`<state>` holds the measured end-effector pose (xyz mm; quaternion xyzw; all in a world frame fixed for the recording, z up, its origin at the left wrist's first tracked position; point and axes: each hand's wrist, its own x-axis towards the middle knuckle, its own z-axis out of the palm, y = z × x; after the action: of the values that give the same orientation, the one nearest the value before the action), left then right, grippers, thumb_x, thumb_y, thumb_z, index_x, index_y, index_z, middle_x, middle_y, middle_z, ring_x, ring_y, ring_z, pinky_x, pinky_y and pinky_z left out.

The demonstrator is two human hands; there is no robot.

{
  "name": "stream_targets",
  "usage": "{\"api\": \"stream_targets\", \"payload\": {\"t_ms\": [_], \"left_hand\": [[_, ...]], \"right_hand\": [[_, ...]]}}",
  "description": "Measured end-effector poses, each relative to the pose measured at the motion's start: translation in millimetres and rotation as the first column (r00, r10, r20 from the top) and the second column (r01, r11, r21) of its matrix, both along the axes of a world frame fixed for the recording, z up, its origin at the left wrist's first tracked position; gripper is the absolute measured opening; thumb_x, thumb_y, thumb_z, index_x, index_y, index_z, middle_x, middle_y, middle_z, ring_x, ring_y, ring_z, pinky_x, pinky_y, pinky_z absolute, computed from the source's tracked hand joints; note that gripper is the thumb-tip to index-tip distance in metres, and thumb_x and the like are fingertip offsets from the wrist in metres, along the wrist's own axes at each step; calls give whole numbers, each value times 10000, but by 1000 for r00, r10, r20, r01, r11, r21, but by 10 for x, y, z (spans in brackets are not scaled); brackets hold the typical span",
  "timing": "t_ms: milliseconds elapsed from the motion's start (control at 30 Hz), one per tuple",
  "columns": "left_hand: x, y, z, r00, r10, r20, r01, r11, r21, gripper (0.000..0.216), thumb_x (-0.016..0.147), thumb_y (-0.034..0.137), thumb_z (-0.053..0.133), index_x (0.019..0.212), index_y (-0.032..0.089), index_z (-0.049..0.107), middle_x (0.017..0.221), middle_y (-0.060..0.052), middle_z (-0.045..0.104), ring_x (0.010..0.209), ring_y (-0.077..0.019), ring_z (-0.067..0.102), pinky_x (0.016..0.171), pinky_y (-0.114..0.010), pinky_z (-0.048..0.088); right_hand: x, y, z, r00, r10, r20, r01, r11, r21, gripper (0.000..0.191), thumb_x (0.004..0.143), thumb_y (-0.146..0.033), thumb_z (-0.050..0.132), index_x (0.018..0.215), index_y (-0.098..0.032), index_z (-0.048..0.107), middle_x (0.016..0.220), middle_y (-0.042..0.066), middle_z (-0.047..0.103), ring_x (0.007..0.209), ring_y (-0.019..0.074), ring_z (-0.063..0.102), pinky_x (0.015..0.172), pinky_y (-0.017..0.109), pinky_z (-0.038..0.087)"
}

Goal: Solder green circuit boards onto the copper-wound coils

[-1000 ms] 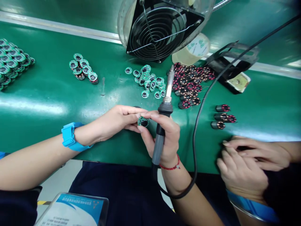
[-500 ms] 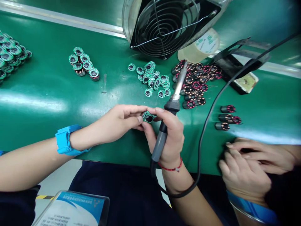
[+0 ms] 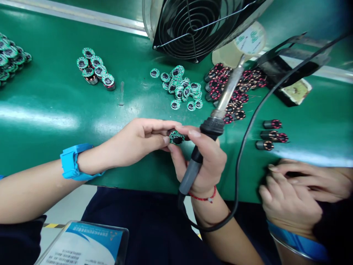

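A small round green circuit board [image 3: 176, 137] with a dark centre is pinched in my left hand [image 3: 132, 143], between thumb and fingers. What lies beneath the board is mostly hidden by the fingers. My right hand [image 3: 208, 160] is closed around a soldering iron [image 3: 211, 126], whose metal tip points up and away to the right. The thumb and forefinger of that same hand touch the board's right side. Beyond my hands lies a pile of loose round circuit boards [image 3: 180, 88]. To the right of that pile, partly behind the iron, are several wound motor cores [image 3: 235, 95].
A black fan [image 3: 190, 29] stands at the back, beside a tape roll [image 3: 249, 38]. The iron's black cable [image 3: 242, 147] loops over the right side, near a soldering stand [image 3: 289, 77]. A co-worker's clasped hands [image 3: 295, 195] rest at right. Assembled cores [image 3: 95, 68] stand left.
The soldering iron has tilted further right, and my right hand has turned slightly with it. The board remains between the fingers of both hands. The view has shifted a little.
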<state>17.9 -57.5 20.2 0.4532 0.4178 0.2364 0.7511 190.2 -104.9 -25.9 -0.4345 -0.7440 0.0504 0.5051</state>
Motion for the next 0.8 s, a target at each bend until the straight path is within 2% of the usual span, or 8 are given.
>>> {"api": "stream_targets", "payload": {"t_ms": [167, 467, 667, 800], "left_hand": [[2, 5, 8, 1000, 1, -12, -1, 1000, 7, 339, 844, 104, 625, 1147, 173, 759, 1108, -22, 773, 994, -164, 712, 873, -259, 578], [2, 12, -18, 999, 3, -39, -2, 1000, 24, 368, 809, 84, 625, 1123, 201, 776, 947, -11, 774, 908, -155, 705, 822, -265, 566], [4, 10, -28, 999, 12, -41, -12, 1000, -6, 354, 810, 86, 627, 1114, 189, 777, 952, -17, 781, 915, -163, 714, 851, -284, 565], [10, 5, -24, 1000, 12, -1, -12, 1000, 6, 330, 815, 70, 594, 1057, 184, 789, 1040, -16, 786, 995, -180, 715, 879, -288, 569]], "right_hand": [[6, 11, 12, 999, 31, -7, -31, 999, 10, 642, 758, -46, 725, 1341, -242, 541, 1065, 67, 749, 971, 219, 740, 815, 397, 637], [-3, 6, 29, 997, -5, 73, 4, 1000, 18, 621, 793, -76, 702, 1350, -289, 528, 1036, 47, 760, 957, 209, 748, 768, 385, 649], [-31, -11, 14, 994, -32, 109, 28, 999, 37, 606, 800, -76, 689, 1350, -278, 536, 1045, 62, 768, 955, 228, 738, 745, 386, 633], [-68, -12, 15, 992, -36, 119, 29, 998, 57, 592, 795, -71, 694, 1333, -269, 546, 1042, 60, 776, 943, 226, 739, 784, 396, 626]]}}
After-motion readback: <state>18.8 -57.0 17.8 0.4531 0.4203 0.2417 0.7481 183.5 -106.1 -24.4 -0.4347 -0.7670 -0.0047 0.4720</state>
